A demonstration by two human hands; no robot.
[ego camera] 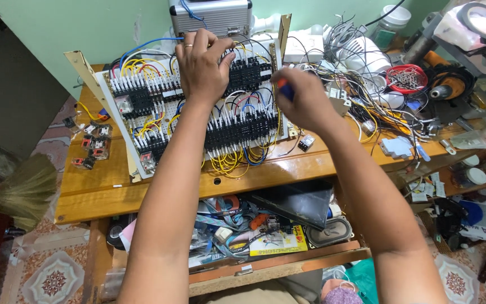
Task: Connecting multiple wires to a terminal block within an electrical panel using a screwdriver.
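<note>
Both hands on wired relay board

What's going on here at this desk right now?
A person is working on a wired panel of black relay blocks and yellow, blue and red wires, propped on a wooden desk. The left hand presses flat on the panel's upper middle. The right hand grips a blue-and-orange-handled tool at the panel's right edge. An open drawer of clutter sits below.
</note>
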